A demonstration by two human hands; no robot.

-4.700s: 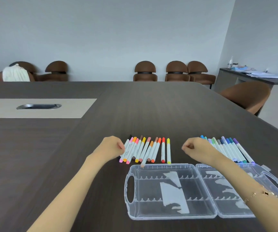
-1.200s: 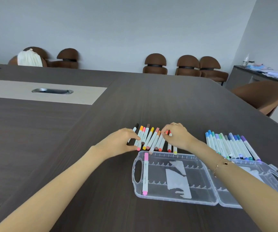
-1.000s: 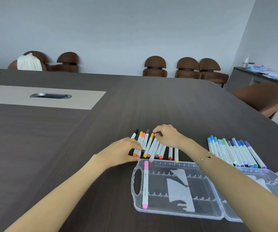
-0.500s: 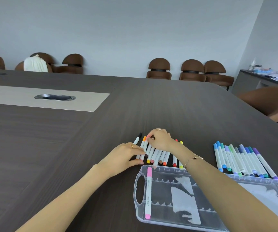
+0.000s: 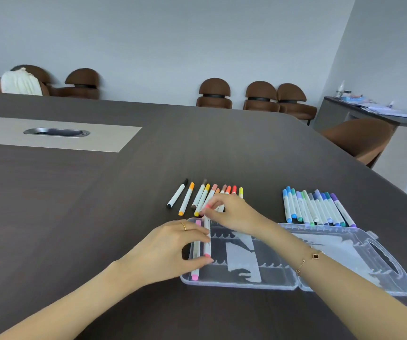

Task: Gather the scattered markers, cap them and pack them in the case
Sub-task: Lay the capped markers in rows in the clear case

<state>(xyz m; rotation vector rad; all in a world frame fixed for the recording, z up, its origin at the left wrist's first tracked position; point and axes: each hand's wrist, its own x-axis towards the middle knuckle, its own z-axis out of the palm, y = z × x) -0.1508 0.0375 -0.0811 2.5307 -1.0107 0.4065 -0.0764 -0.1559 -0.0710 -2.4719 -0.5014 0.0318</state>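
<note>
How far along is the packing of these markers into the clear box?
Barely begun. One pink marker already lies in the open clear case. A second marker is going in beside it, held by the left hand and right hand. Left on the table: the warm-coloured row and the blue-green row.

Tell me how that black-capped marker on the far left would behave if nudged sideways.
The black-capped marker looks round and slim, so it would probably roll across the smooth table. It seems light and stiff. Lying apart from its neighbours, little would stop it.
</note>
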